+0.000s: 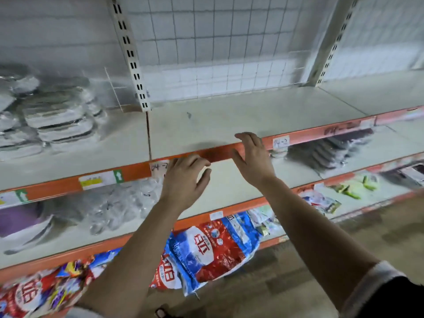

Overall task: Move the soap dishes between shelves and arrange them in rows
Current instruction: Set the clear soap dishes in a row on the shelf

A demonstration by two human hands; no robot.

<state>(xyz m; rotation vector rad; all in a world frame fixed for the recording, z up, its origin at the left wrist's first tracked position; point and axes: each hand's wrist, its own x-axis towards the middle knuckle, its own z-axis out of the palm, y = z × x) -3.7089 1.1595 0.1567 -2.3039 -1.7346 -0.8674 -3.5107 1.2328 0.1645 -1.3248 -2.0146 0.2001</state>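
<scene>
Both of my hands are raised in front of the orange edge of the upper shelf (229, 120). My left hand (185, 177) has its fingers curled and apart and holds nothing. My right hand (252, 157) is spread flat, palm towards the shelf, also with nothing in it. Stacks of wrapped grey-and-white soap dishes (57, 115) stand at the left on the upper shelf. A darker row of wrapped soap dishes (330, 152) lies on the shelf below, right of my hands. The view is motion-blurred.
Clear plastic packets (119, 203) and a purple item (18, 219) lie on the middle shelf at left. Red and blue detergent bags (213, 249) hang over the bottom shelf. Green packets (355, 184) sit lower right. Slotted uprights (130, 53) and wire mesh back the shelving.
</scene>
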